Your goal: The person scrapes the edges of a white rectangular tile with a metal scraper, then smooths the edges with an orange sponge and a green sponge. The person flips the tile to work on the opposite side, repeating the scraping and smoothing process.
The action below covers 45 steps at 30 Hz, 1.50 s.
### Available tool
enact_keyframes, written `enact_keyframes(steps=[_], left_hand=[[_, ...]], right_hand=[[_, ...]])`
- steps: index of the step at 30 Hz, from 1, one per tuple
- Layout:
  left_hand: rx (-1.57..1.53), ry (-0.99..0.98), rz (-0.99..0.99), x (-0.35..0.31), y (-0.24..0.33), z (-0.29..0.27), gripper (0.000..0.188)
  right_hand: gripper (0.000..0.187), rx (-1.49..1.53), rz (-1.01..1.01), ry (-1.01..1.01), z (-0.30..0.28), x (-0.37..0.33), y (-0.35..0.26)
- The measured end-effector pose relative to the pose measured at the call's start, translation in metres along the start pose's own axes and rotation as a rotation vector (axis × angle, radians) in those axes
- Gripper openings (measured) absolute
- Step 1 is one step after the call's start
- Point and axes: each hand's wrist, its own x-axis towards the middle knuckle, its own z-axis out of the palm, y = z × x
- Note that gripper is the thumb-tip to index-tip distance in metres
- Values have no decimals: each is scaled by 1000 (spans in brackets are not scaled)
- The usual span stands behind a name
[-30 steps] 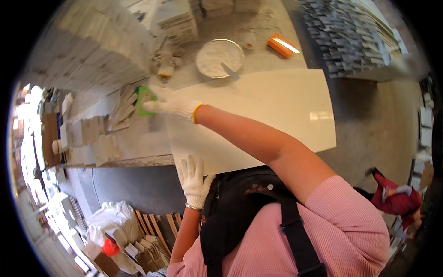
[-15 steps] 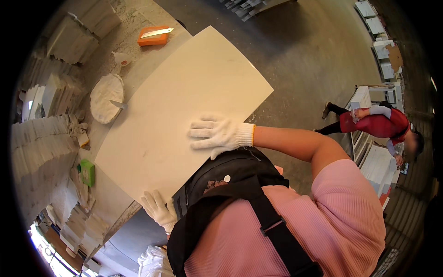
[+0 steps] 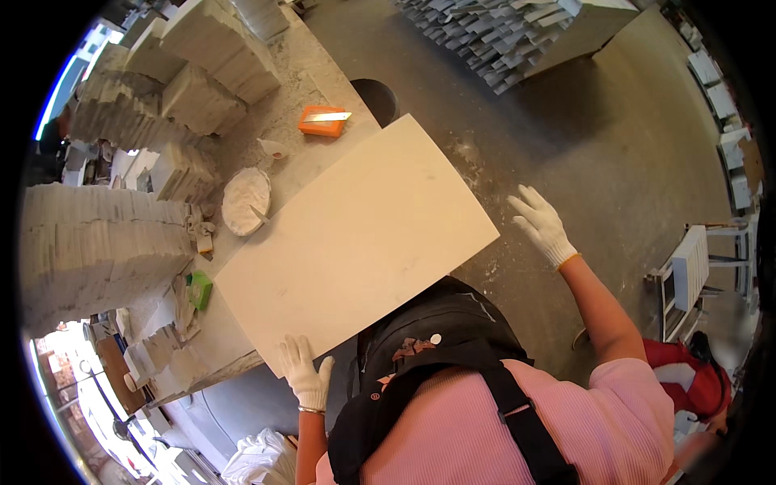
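A large flat cream-white panel [image 3: 364, 242] lies across the worktable in front of me and juts past its near edge. My left hand [image 3: 305, 378], in a white knit glove, rests its outstretched fingers on the panel's near left edge, thumb apart. My right hand [image 3: 541, 228], gloved alike, is held in the air just beyond the panel's right corner, its fingers spread and holding nothing. Left of the panel sits a round tub of white paste [image 3: 242, 190], with a pointed blade [image 3: 259, 215] sticking out toward the panel. An orange block [image 3: 315, 127] carries a flat metal blade [image 3: 327, 116].
Tall stacks of pale slabs [image 3: 105, 246] fill the table's left side. Near them lie a green block [image 3: 200, 289] and a crumpled cloth [image 3: 198, 229]. A rack of grey strips [image 3: 493, 36] stands at the back. A person in red [image 3: 699, 376] is at the lower right.
My right hand has come off the panel and swung out to the right. The left hand stays at the near left edge. My view has shifted, and the person in red appears lower.
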Motion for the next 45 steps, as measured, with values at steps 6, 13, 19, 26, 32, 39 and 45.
enact_keyframes(steps=[6,13,19,26,32,39,45], left_hand=[[63,18,-50,24,68,14,96],[321,137,-33,51,84,36,82],[318,182,-43,50,82,39,78],[282,18,-10,48,102,-73,67],[101,18,99,64,90,-188,57],[-1,-185,-80,138,83,-260,55],[-120,-267,-222,184,57,-283,49]], right_hand=[[60,732,381,-210,-7,13,-20],[74,1069,359,-393,1,43,-75],[78,1081,327,-359,14,48,-71],[90,1224,379,-574,-91,56,-106],[60,1462,314,-435,-136,81,-123],[62,1908,72,-428,-131,141,-124],[69,2000,-70,-432,-127,184,-136]])
